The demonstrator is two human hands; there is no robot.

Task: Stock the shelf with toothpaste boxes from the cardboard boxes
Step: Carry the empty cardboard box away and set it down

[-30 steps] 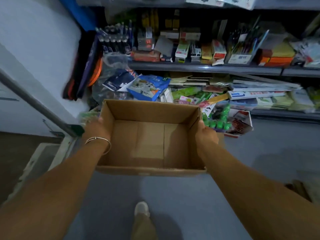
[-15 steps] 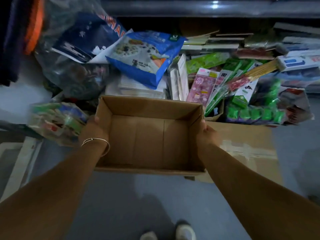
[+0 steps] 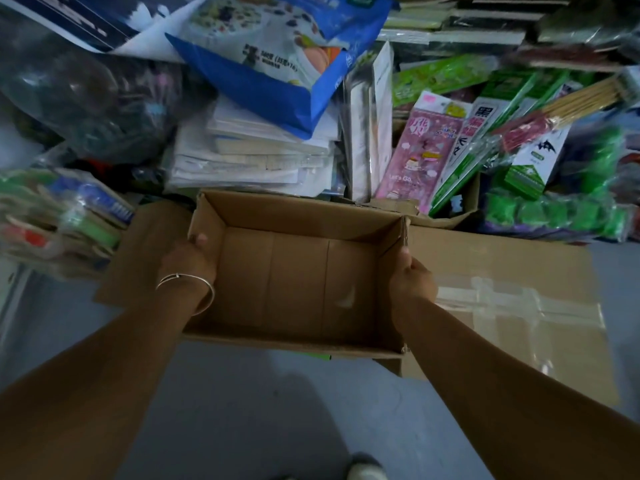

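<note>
Left hand (image 3: 188,259) and right hand (image 3: 412,280) are gripping the side walls of an empty cardboard box (image 3: 298,278) at frame centre, apparently setting it aside; fetching a full box likely comes next

Open box (image 3: 298,282): matt brown cardboard. Blue bag (image 3: 277,57): glossy plastic. Bracelet (image 3: 187,282): thin shiny metal.

cardboard box (image 3: 298,271): plain brown
bag (image 3: 277,60), upper centre: blue and white
packet (image 3: 420,150), right of centre: pink
floor (image 3: 259,410): grey
</note>
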